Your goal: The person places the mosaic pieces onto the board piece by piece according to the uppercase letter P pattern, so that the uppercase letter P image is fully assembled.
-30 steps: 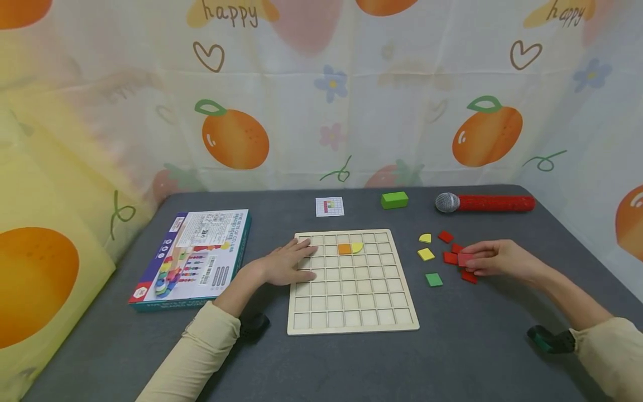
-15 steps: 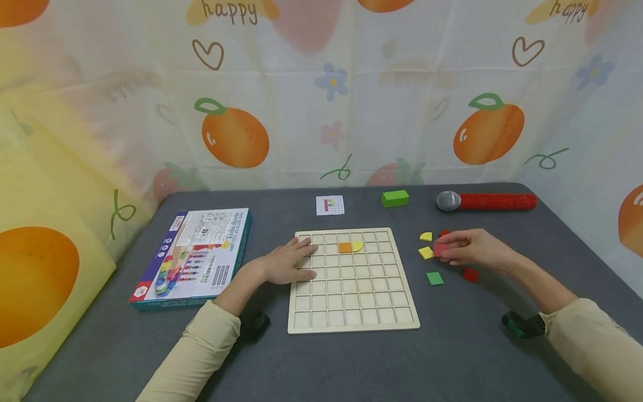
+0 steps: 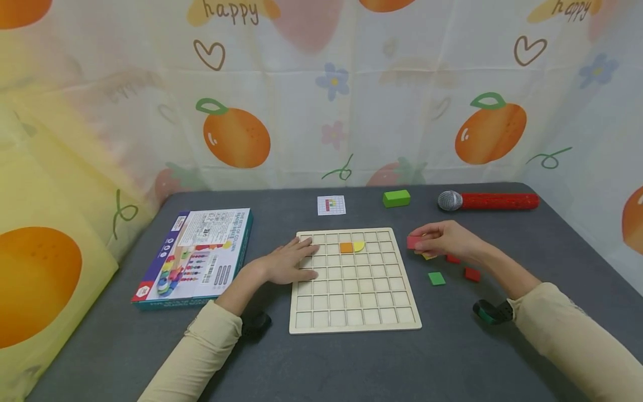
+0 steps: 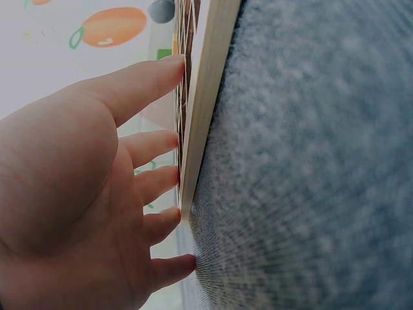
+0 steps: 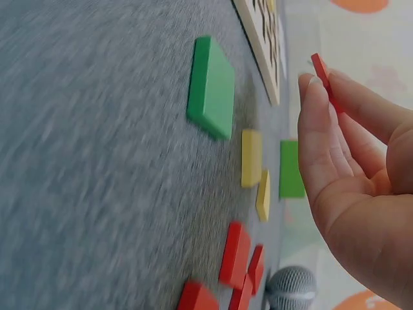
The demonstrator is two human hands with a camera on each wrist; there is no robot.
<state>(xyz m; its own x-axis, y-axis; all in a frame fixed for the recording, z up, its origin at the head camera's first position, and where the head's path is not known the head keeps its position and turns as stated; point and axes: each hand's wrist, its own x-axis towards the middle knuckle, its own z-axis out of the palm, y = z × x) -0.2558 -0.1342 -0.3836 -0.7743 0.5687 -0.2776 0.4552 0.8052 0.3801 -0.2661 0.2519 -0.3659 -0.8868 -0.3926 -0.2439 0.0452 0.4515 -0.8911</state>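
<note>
My left hand [image 3: 282,264] rests with spread, straight fingers on the left edge of a wooden grid board [image 3: 355,301]. In the left wrist view the fingertips touch the board's rim [image 4: 208,97]. An orange square tile [image 3: 346,247] and a yellow quarter-round tile [image 3: 359,246] sit side by side in the board's upper cells. Just off the board's right edge, my right hand [image 3: 449,240] pinches a red square tile [image 3: 413,242] between thumb and fingers. The right wrist view shows that red tile [image 5: 321,70] held above the table.
A green tile [image 3: 436,278], yellow tiles [image 5: 251,158] and several red tiles [image 5: 235,253] lie right of the board. Behind are a pattern card [image 3: 331,205], a green block [image 3: 396,198] and a red microphone [image 3: 497,201]. A flat box [image 3: 201,251] lies at left.
My right hand has lifted a red tile from the red group and carried it left, over the yellow tiles, close to the board. The left hand has stayed in place.
</note>
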